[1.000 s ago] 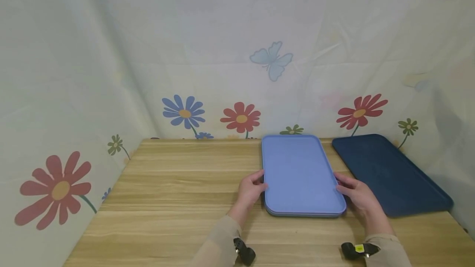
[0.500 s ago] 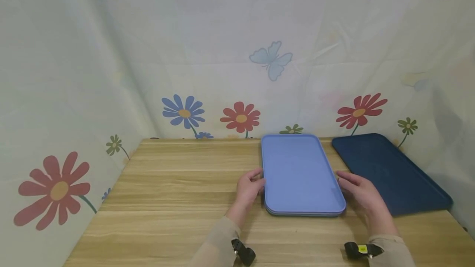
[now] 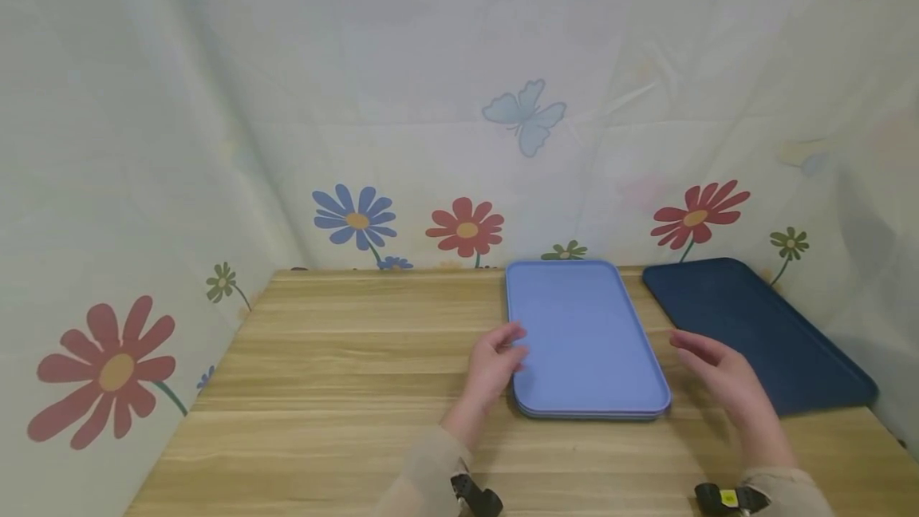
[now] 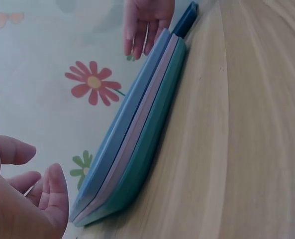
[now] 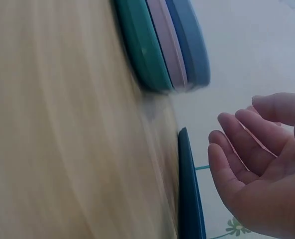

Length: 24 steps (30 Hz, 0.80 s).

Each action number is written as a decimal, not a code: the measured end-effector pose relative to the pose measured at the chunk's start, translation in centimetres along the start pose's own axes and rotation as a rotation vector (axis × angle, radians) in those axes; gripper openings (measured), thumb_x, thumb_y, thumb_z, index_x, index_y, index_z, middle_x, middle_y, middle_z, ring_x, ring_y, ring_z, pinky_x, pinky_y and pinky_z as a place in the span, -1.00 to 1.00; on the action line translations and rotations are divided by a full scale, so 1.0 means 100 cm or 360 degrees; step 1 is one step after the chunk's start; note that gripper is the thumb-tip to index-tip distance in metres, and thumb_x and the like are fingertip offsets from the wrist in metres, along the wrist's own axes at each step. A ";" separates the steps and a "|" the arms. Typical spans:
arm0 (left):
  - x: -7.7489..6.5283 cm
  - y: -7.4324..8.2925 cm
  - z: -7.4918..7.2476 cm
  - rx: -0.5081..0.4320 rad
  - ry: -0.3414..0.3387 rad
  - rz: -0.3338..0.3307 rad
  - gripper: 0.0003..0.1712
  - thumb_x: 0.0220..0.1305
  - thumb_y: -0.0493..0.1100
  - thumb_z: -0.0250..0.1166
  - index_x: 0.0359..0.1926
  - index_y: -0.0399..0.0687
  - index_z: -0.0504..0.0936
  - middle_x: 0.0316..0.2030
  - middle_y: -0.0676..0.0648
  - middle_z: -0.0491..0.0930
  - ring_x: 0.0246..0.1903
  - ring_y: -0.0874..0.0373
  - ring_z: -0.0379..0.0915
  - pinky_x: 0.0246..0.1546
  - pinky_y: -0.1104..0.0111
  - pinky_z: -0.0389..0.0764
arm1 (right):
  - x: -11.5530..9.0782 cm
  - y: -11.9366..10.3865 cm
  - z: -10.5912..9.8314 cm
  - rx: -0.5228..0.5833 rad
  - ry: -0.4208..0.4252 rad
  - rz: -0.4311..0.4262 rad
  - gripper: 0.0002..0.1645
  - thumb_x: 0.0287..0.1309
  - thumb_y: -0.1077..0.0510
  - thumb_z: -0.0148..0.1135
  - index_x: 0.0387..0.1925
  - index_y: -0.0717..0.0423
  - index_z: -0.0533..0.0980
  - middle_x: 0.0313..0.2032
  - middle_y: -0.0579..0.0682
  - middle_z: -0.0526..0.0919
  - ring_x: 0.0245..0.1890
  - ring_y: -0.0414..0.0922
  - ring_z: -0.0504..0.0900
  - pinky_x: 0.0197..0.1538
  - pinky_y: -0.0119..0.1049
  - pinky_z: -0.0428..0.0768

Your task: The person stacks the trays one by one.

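A person's left hand (image 3: 491,365) is poised at the left rim of a blue rectangular tray (image 3: 585,333), fingers loosely bent, parted and gripping nothing; whether they touch it is unclear. The right hand (image 3: 725,373) stands just clear of the opposite rim, its relaxed fingers likewise holding nothing. The blue tray tops a stack on the bench (image 3: 359,373), above a pink tray (image 5: 168,45) and a green tray (image 5: 145,45). A dark blue tray (image 3: 747,325) lies to the right before a flower-printed curtain (image 3: 388,102).
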<state>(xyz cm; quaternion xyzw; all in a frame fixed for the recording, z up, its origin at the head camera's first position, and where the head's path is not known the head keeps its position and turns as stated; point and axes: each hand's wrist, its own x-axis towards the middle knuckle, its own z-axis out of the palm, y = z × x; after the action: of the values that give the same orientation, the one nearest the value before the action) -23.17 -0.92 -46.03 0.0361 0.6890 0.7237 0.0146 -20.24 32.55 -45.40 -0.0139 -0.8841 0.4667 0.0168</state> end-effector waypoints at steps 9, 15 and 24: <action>-0.008 0.003 0.011 -0.0093 -0.0095 0.0025 -0.47 0.21 -0.45 0.25 0.22 -0.49 0.45 0.07 -0.39 0.57 -0.13 0.00 0.61 -0.22 0.23 0.69 | -0.007 0.007 -0.010 -0.0053 0.0010 0.0002 -0.31 0.43 -0.07 0.11 0.36 0.33 0.32 0.22 0.28 0.50 -0.06 -0.61 0.33 -0.14 -0.66 0.44; -0.016 0.003 0.020 -0.0142 -0.0163 0.0015 -0.47 0.21 -0.44 0.25 0.22 -0.49 0.45 0.07 -0.38 0.58 -0.13 0.01 0.60 -0.24 0.31 0.67 | -0.010 0.009 -0.009 -0.0002 -0.0079 -0.0075 -0.31 0.39 0.03 0.20 0.33 0.42 0.32 0.17 0.31 0.54 -0.12 -0.67 0.37 -0.14 -0.64 0.47; -0.026 0.005 0.031 -0.0191 -0.0256 -0.0020 -0.49 0.22 -0.42 0.26 0.22 -0.43 0.49 0.06 -0.31 0.60 -0.17 0.11 0.58 -0.24 0.32 0.65 | -0.008 0.012 0.003 0.0076 -0.0293 -0.0110 -0.33 0.31 0.09 0.28 0.30 0.42 0.36 0.25 0.35 0.45 -0.05 -0.53 0.46 -0.06 -0.55 0.51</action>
<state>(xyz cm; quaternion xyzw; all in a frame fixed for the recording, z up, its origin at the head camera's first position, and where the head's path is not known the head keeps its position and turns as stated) -20.30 1.93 -45.43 0.0889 0.6413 0.7583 0.0765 -19.49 32.97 -46.52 0.0600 -0.8705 0.4862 -0.0480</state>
